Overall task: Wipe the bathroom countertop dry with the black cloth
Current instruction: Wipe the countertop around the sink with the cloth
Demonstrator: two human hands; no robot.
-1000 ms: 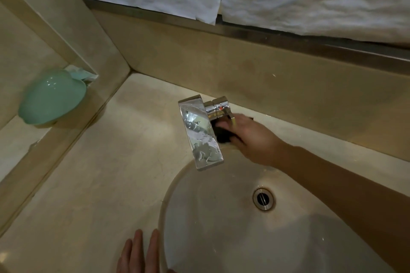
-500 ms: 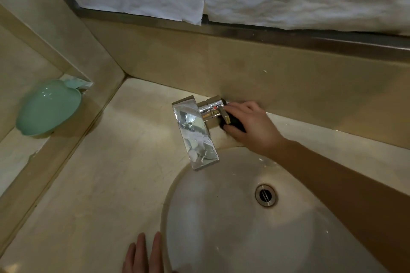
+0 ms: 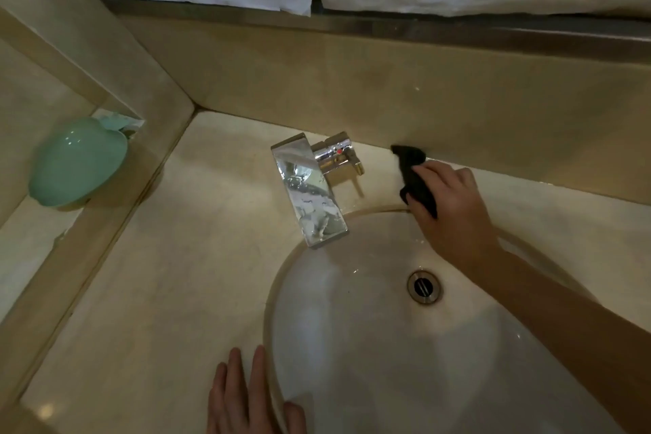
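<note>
Black cloth on countertop, gripped under curled right hand; left hand flat, fingers straight, beside basin

Bathroom, home or hotel type. Oval undermount basin with drain set in a beige stone bench, chrome mixer tap at the back. Green soap dish on the left ledge.
</note>
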